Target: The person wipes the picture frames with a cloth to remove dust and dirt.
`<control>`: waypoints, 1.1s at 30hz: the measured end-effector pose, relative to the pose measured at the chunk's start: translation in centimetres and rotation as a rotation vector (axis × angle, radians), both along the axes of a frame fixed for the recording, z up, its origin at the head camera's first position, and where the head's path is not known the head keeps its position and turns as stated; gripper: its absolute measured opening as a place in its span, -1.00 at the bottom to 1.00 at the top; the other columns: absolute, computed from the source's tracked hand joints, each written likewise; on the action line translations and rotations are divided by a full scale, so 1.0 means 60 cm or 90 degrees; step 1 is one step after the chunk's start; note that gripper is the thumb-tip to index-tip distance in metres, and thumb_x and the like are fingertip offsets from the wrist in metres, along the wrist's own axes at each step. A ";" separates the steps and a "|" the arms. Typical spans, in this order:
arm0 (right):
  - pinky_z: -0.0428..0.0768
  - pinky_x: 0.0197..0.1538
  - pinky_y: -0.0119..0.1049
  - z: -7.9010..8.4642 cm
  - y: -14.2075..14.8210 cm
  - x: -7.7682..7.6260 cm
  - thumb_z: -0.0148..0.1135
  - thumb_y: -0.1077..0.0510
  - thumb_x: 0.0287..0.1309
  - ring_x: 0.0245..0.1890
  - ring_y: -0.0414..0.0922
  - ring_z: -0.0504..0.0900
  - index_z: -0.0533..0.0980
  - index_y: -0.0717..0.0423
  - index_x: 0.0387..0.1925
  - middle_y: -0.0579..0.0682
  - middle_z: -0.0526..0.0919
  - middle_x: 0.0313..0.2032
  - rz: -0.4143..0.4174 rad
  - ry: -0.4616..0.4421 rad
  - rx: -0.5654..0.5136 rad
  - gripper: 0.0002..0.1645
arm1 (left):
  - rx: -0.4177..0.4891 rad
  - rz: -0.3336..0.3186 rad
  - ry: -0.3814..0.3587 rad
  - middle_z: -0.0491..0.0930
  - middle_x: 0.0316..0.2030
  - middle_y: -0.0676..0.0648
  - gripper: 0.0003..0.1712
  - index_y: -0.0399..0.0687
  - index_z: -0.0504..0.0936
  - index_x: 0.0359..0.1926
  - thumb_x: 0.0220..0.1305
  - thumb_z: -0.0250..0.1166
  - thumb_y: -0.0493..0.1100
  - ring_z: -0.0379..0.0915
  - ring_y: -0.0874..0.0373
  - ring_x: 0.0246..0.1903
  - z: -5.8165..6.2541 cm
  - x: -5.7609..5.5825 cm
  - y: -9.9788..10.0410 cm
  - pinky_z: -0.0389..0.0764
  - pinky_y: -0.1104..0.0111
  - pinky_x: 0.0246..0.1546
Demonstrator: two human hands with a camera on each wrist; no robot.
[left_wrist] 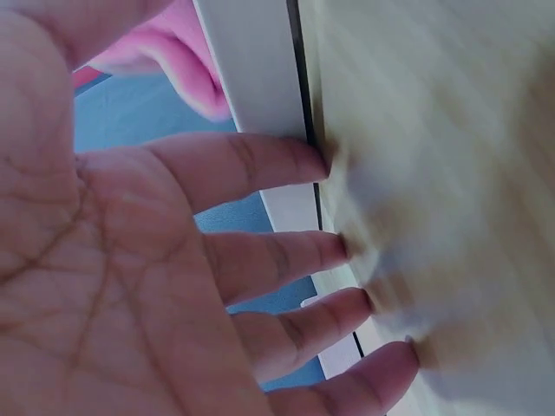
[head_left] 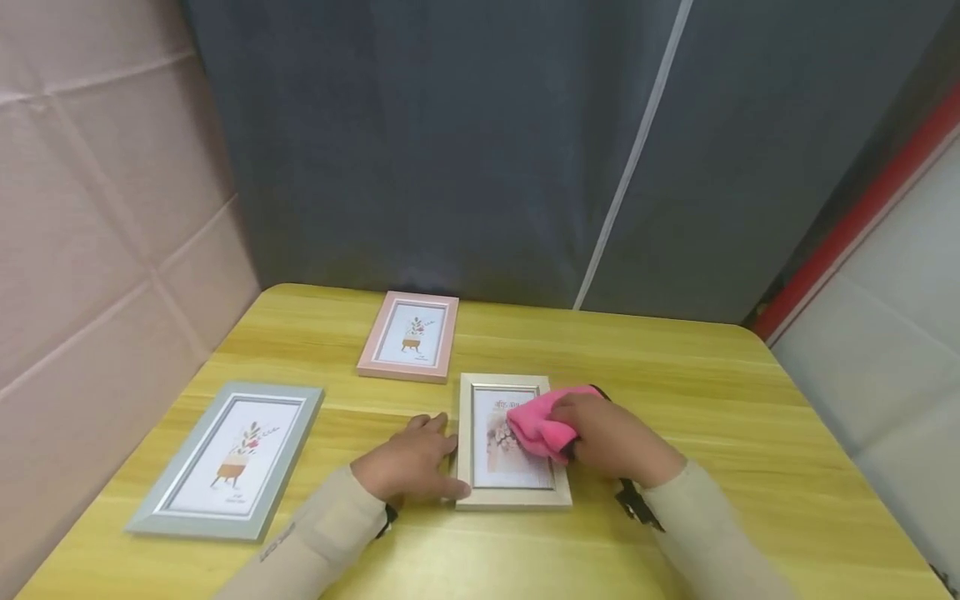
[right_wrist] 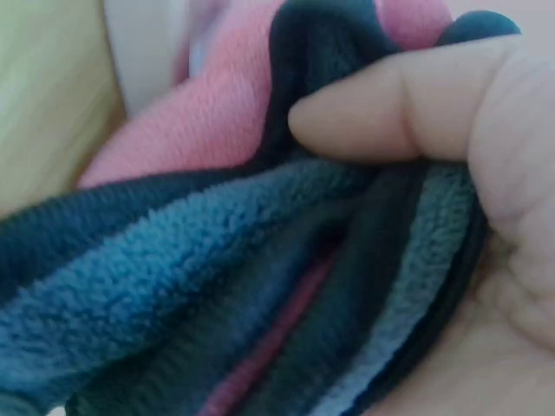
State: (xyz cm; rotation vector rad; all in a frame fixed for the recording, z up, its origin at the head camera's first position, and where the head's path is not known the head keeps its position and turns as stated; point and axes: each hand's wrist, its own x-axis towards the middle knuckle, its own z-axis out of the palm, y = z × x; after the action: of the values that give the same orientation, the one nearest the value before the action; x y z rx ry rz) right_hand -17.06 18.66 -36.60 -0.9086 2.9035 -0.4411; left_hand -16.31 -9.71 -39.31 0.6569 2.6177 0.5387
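Note:
A cream picture frame (head_left: 516,498) lies flat on the table, its printed picture facing up. My right hand (head_left: 611,437) grips a bunched pink cloth (head_left: 542,423), which lies over the right part of the picture. In the right wrist view the thumb presses into the folds of the cloth (right_wrist: 191,238), which show a dark blue-grey side. Beside the frame's left edge is my left hand (head_left: 412,462), its fingers extended and the thumb at the lower left corner. Its fingertips (left_wrist: 308,162) rest on the table along the frame's side in the left wrist view.
Farther back lies a pink picture frame (head_left: 403,376), and at the left a larger grey-green one (head_left: 202,527). The yellow wood-grain table (head_left: 675,375) meets a dark grey partition (head_left: 420,150) behind. Pale panels (head_left: 97,208) stand on both sides.

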 end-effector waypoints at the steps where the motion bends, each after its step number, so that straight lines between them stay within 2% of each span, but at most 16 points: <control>1: 0.57 -0.03 -0.15 0.004 0.001 0.013 0.32 0.40 -0.01 -0.27 -0.19 0.52 0.54 -0.16 -0.53 -0.23 0.54 -0.37 0.006 -0.004 0.000 -0.65 | 0.003 0.002 -0.001 0.15 0.43 -0.38 -0.10 -0.27 0.48 0.31 0.10 0.44 0.22 -0.04 -0.35 0.43 0.000 0.000 -0.001 0.10 -0.14 0.37; 6: 0.57 0.08 -0.16 0.004 0.004 0.075 0.37 0.34 -0.05 -0.10 -0.20 0.58 0.60 -0.22 -0.44 -0.28 0.59 -0.24 0.054 -0.003 0.022 -0.68 | 0.007 0.007 0.003 0.16 0.43 -0.39 -0.10 -0.27 0.49 0.30 0.08 0.45 0.22 -0.03 -0.35 0.42 -0.002 0.002 -0.004 0.11 -0.16 0.36; 8: 0.58 0.06 -0.18 -0.003 0.001 0.088 0.40 0.29 -0.06 -0.11 -0.19 0.57 0.61 -0.22 -0.43 -0.25 0.59 -0.21 0.071 0.013 0.031 -0.71 | 0.004 0.007 0.006 0.16 0.43 -0.39 -0.10 -0.26 0.49 0.30 0.08 0.45 0.22 -0.03 -0.35 0.42 -0.004 0.003 -0.005 0.11 -0.16 0.36; 11: 0.58 -0.03 -0.22 -0.013 -0.006 0.089 0.43 0.26 -0.08 -0.17 -0.18 0.53 0.60 -0.22 -0.45 -0.20 0.55 -0.21 0.075 0.026 0.035 -0.73 | 0.001 0.001 0.008 0.16 0.43 -0.39 -0.12 -0.25 0.50 0.30 0.10 0.44 0.22 -0.03 -0.35 0.42 -0.004 0.004 -0.005 0.12 -0.17 0.35; 15: 0.59 -0.08 -0.20 -0.018 -0.013 0.064 0.42 0.30 -0.11 -0.20 -0.16 0.50 0.63 -0.15 -0.42 -0.14 0.53 -0.21 0.052 0.026 0.048 -0.75 | -0.002 -0.006 0.007 0.15 0.43 -0.39 -0.13 -0.26 0.50 0.29 0.12 0.43 0.22 -0.04 -0.35 0.42 0.000 0.003 -0.004 0.12 -0.18 0.35; 19: 0.58 -0.02 -0.12 -0.021 -0.016 0.020 0.36 0.35 -0.08 -0.18 -0.11 0.51 0.64 -0.09 -0.44 -0.09 0.54 -0.22 0.029 0.008 0.052 -0.76 | -0.008 -0.008 0.006 0.14 0.44 -0.38 -0.13 -0.26 0.50 0.29 0.12 0.42 0.22 -0.04 -0.34 0.42 0.001 0.000 -0.003 0.11 -0.19 0.35; 26: 0.53 -0.13 -0.17 -0.023 -0.012 -0.050 0.22 0.43 -0.04 -0.27 -0.10 0.49 0.58 -0.11 -0.54 -0.06 0.52 -0.27 0.016 -0.018 0.035 -0.67 | -0.012 -0.017 0.012 0.14 0.44 -0.38 -0.12 -0.25 0.50 0.29 0.11 0.41 0.25 -0.03 -0.35 0.42 -0.004 -0.001 -0.002 0.14 -0.22 0.32; 33: 0.54 0.08 -0.02 -0.024 -0.009 -0.088 0.16 0.39 0.08 -0.11 0.02 0.56 0.57 -0.12 -0.55 0.03 0.58 -0.16 -0.005 -0.046 0.009 -0.67 | -0.011 -0.012 0.018 0.13 0.44 -0.38 -0.08 -0.25 0.47 0.32 0.09 0.42 0.26 -0.02 -0.36 0.41 -0.003 0.000 -0.003 0.16 -0.25 0.30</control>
State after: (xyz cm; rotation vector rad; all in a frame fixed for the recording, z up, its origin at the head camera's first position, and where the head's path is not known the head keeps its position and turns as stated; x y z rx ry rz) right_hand -22.36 18.14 -38.05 -0.8605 2.8423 -0.4450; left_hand -16.31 -9.92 -39.52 0.6882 2.6372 0.5047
